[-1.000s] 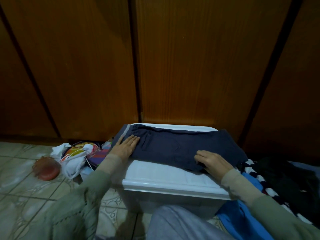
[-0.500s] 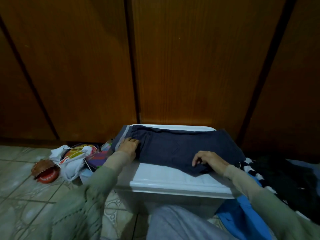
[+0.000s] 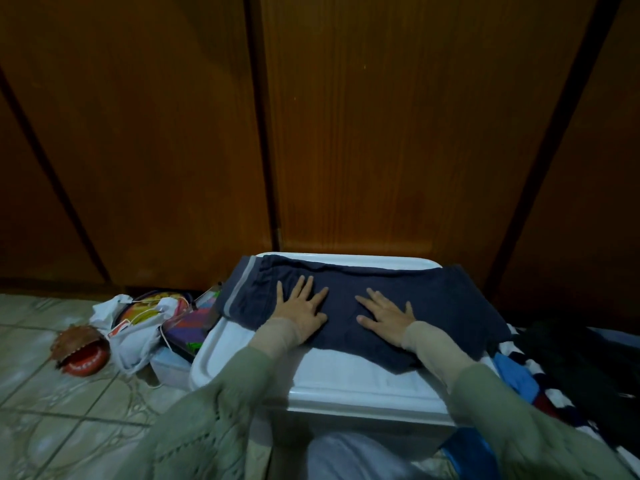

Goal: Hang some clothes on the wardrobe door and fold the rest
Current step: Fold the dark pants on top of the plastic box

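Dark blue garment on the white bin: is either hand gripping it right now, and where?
Nothing is gripped. The left hand and right hand both lie flat, fingers spread, pressing the middle of the garment on the bin lid.

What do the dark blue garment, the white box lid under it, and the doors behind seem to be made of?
Dark blue garment: soft matte knit-like fabric, wrinkling under the flat left hand and right hand.
White box lid: probably moulded plastic, smooth with a rounded glossy rim.
Doors: wood or wood veneer, showing vertical grain and a faint sheen.
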The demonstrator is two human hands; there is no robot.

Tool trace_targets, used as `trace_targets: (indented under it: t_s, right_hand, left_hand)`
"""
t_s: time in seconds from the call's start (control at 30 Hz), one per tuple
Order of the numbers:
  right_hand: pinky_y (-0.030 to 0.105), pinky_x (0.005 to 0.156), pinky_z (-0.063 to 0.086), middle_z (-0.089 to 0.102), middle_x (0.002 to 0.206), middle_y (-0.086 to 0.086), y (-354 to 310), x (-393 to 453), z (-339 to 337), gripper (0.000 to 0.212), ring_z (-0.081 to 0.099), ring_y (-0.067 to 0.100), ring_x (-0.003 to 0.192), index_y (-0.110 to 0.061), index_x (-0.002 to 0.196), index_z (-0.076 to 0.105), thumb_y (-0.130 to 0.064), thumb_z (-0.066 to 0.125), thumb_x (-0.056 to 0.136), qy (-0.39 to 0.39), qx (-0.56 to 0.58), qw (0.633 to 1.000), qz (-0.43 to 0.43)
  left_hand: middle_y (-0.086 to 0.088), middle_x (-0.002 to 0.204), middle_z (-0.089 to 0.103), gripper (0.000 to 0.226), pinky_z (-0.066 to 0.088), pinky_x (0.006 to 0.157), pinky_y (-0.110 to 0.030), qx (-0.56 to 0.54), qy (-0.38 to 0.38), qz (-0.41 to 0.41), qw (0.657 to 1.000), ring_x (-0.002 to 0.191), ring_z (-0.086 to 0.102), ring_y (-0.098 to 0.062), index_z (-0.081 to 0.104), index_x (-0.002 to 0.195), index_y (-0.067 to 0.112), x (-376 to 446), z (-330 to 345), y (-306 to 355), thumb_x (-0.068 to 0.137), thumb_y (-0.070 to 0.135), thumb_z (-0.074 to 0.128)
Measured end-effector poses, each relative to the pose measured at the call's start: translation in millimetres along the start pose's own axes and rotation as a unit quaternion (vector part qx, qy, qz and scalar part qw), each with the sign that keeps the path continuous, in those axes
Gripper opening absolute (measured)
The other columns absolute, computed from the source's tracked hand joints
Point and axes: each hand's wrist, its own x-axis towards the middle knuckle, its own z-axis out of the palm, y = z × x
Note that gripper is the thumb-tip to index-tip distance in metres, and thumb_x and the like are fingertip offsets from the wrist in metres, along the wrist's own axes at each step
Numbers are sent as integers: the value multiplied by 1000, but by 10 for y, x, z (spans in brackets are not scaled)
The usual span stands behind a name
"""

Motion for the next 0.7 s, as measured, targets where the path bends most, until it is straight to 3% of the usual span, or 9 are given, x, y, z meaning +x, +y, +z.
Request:
trace_targets:
  t_s: [0.13,0.3,0.4,0.53,0.7]
  right_hand:
    - [62,110,-8,-24,155,-8,58,214,-73,67,-18,11,143,-33,149,-8,-57,26,96,3,-52,998,18]
    - [64,109,-5,-34,151,-7,159,388,-138,85,-16,16,144,-37,147,-14,-68,37,87,41,-48,997,39]
    - [67,106,-9,-30,153,-8,201,474,-112,88,-22,16,143,-39,147,-14,-78,30,81,52,-66,995,60]
    - [66,105,-12,-27,154,-7,221,521,-36,84,-24,16,142,-39,146,-15,-79,20,81,83,-76,991,71]
    - [59,110,-12,-24,155,-6,325,480,-2,73,-20,12,143,-36,147,-15,-70,12,89,108,-78,987,90]
  left_hand:
    - [-2,157,-18,92,-19,106,-61,17,-28,-10,999,143,-22,-22,-9,149,32,231,-72,-72,84,59,49]
    - [-4,158,-11,112,-15,106,-64,1,-46,-26,999,144,-17,-29,-17,147,31,456,-149,-66,74,60,63]
    - [-2,157,-1,96,-10,112,-58,-15,-28,-38,999,144,-5,-31,-8,149,34,537,-110,-111,80,63,52]
    - [0,158,-8,65,-12,113,-53,-13,32,-31,999,145,-10,-24,-6,149,38,567,48,-165,95,57,25]
    - [0,156,-23,66,-20,111,-46,-15,60,-55,997,144,-19,-17,-14,149,27,581,118,-195,96,57,13]
